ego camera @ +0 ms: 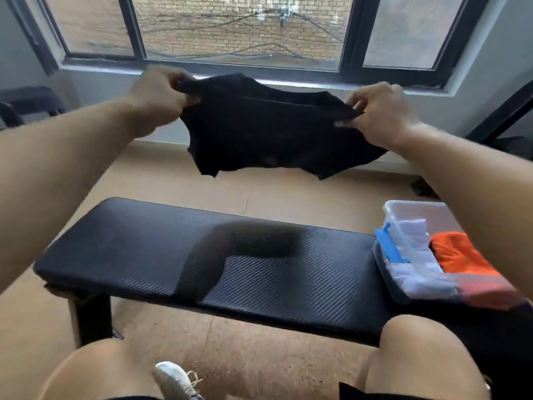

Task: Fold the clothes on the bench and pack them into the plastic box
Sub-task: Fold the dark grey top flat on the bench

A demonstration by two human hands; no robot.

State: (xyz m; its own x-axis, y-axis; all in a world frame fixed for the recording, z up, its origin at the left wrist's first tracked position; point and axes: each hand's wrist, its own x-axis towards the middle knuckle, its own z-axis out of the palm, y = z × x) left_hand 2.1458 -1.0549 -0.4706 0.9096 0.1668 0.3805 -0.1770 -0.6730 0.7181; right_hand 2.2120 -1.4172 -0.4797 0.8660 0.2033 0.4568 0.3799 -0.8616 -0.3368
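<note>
A black garment (pixel 268 131) hangs spread in the air above the black padded bench (pixel 144 249). My left hand (pixel 161 93) grips its upper left edge and my right hand (pixel 380 114) pinches its upper right edge. The lower hem dangles free over the floor beyond the bench. At the bench's right end stands a clear plastic box (pixel 403 226) with a blue clip, holding an orange folded cloth (pixel 458 252) and something white. My right forearm covers part of the box.
A large window (pixel 239 30) with a dark frame fills the wall ahead. My bare knees (pixel 427 356) and a white shoe (pixel 176 379) are below the bench. Dark furniture (pixel 28 102) sits at far left, dark objects at far right on the floor.
</note>
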